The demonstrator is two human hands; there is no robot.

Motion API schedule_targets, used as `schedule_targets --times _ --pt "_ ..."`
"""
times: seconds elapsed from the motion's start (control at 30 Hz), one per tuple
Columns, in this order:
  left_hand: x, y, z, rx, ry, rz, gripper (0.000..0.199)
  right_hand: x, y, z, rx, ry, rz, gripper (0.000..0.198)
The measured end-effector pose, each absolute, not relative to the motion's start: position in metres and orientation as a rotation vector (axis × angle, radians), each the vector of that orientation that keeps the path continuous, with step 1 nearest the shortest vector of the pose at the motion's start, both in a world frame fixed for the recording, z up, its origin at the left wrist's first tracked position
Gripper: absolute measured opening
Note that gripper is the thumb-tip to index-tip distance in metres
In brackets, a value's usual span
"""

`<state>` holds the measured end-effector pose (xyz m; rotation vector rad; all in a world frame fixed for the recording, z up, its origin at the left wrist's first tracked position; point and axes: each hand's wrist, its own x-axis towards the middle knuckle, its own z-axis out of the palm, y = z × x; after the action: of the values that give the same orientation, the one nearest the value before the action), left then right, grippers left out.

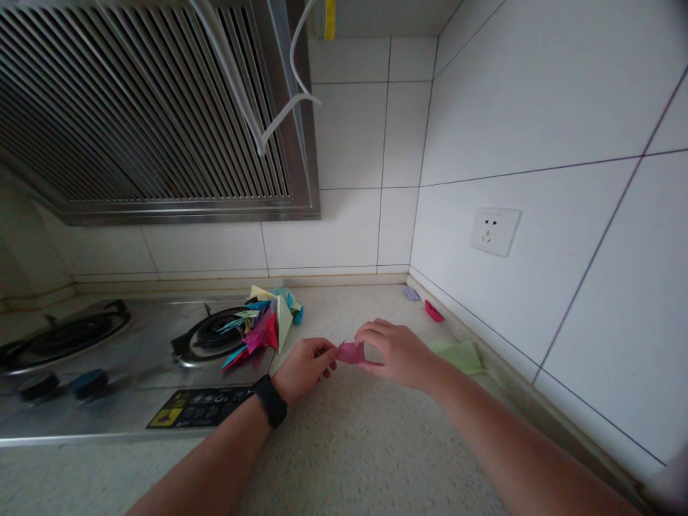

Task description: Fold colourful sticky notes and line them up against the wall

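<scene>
A small folded piece of pink paper (pixel 351 352) is held just above the speckled countertop, between my two hands. My left hand (pixel 305 367), with a black watch on its wrist, pinches the paper's left end between thumb and fingers. At the other end, my right hand (pixel 398 353) grips the paper's edge, its thumb below and fingers above. Behind my right hand lies a light green paper sheet (pixel 456 356), partly covered by the hand and forearm.
A pile of colourful folded papers (pixel 266 326) lies at the right burner of the gas stove (pixel 145 380). Along the right wall sit a red folded paper (pixel 433 311) and a lilac one (pixel 411 294). A range hood (pixel 188 213) hangs above, with a white cable (pixel 284 115) dangling.
</scene>
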<state>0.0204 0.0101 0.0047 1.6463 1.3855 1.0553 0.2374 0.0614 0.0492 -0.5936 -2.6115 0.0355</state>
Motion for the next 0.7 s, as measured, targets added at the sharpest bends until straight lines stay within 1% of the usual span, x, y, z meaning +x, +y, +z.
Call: schedule_targets --times 0.23,0.4,0.53,0.6,0.7 --pt "0.019 0.01 0.008 1.616 1.345 1.065 0.039 0.234 0.061 0.043 -0.598 -2.658 -0.034 0.02" --pt "0.013 0.012 0.009 1.622 1.403 1.063 0.041 0.234 0.062 0.042 -0.621 -2.673 -0.136 0.023" --pt "0.009 0.014 0.006 1.595 1.44 1.117 0.046 0.239 0.065 0.045 -0.653 -2.604 -0.131 0.021" --pt "0.008 0.014 0.004 1.632 1.486 1.088 0.046 0.242 0.067 0.047 -0.698 -2.539 -0.105 0.021" --pt "0.008 0.012 0.004 1.795 1.571 0.995 0.04 0.248 0.072 0.049 -0.801 -2.456 -0.084 0.023"
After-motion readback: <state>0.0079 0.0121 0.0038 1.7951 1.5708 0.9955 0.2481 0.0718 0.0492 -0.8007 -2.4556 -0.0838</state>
